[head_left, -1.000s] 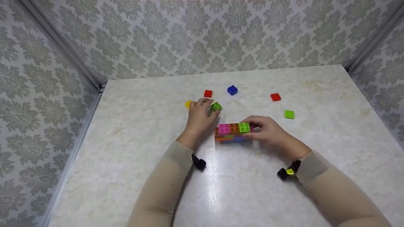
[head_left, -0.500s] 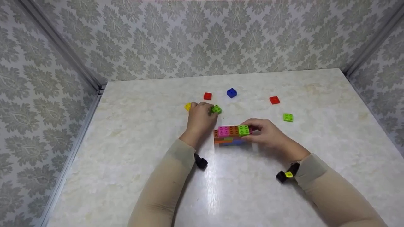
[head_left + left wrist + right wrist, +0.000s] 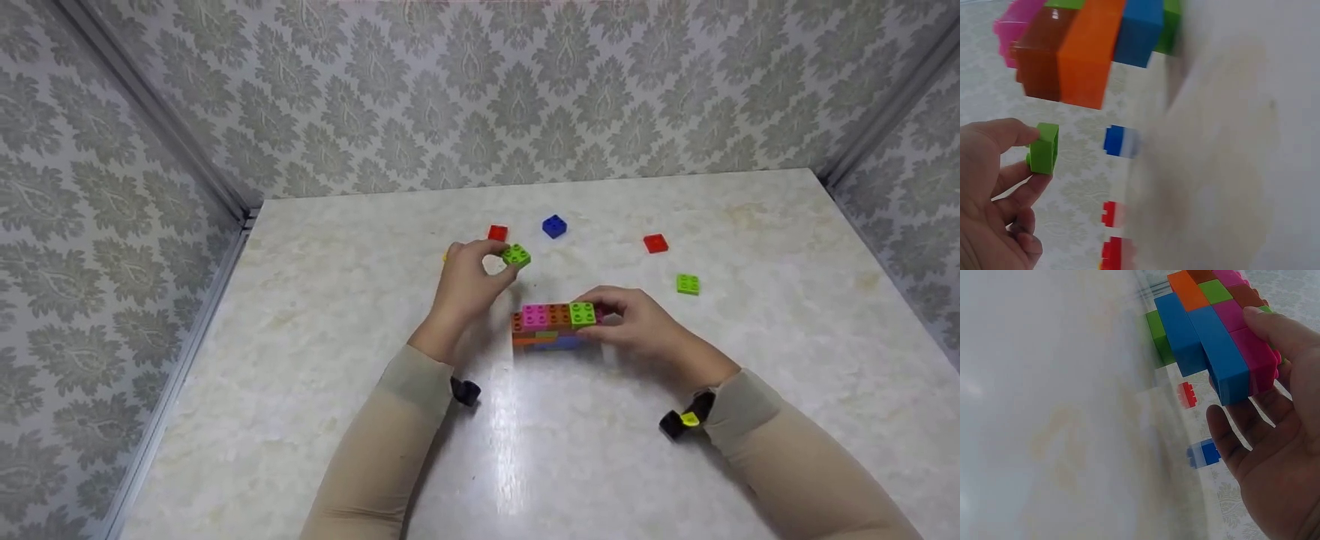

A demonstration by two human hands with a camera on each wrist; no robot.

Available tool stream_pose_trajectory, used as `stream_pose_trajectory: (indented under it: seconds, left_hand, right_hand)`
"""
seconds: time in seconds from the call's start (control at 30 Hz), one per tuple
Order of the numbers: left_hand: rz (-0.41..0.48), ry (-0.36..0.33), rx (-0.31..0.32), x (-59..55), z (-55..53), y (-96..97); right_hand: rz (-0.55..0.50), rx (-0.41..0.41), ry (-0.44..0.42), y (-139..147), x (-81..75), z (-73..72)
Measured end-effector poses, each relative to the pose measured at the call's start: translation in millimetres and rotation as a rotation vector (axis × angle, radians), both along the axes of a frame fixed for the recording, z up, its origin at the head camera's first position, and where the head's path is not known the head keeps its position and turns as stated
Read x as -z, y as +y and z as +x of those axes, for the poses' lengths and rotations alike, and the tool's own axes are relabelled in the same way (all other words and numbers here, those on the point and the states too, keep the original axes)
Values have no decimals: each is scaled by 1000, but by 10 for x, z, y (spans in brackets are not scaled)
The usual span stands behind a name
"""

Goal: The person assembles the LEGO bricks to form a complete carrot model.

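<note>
Between thumb and fingertips my left hand (image 3: 470, 279) pinches a green building brick (image 3: 516, 256), studs up; the left wrist view shows that brick (image 3: 1044, 148) off the table. My right hand (image 3: 637, 319) grips the right end of a built wall of bricks (image 3: 547, 318), its thumb on the near face. Pink, brown and light green bricks form the wall's top row. Orange, blue and magenta bricks (image 3: 1251, 360) show lower down in the right wrist view. Some fingers of the right hand are hidden behind the wall.
Farther back on the table (image 3: 337, 300) lie a red brick (image 3: 497, 232), a blue brick (image 3: 554, 226) and, to the right, another red brick (image 3: 655, 243). A light green brick (image 3: 688, 284) lies beyond the right hand. A yellow brick (image 3: 445, 256) is mostly hidden behind the left hand.
My left hand has closed its thumb and fingers on the green brick and lifted it off the table. The right hand keeps its grip on the wall.
</note>
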State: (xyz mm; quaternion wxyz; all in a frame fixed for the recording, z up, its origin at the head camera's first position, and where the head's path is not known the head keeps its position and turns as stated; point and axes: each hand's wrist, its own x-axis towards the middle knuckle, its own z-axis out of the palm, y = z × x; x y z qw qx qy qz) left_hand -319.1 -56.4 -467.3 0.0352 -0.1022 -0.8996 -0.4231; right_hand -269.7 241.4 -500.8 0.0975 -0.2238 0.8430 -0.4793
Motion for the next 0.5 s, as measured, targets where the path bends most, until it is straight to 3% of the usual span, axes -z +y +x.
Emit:
stream_pose_trajectory:
  seconds: [0.2,0.5]
  left_hand:
    - [128,-10,93,-67,109,-51]
    - [132,-84,238,-137,185,-67]
  right_hand:
    - [-5,-4,25,-12,1,-8]
    - [-15,-7,13,10,29,-8]
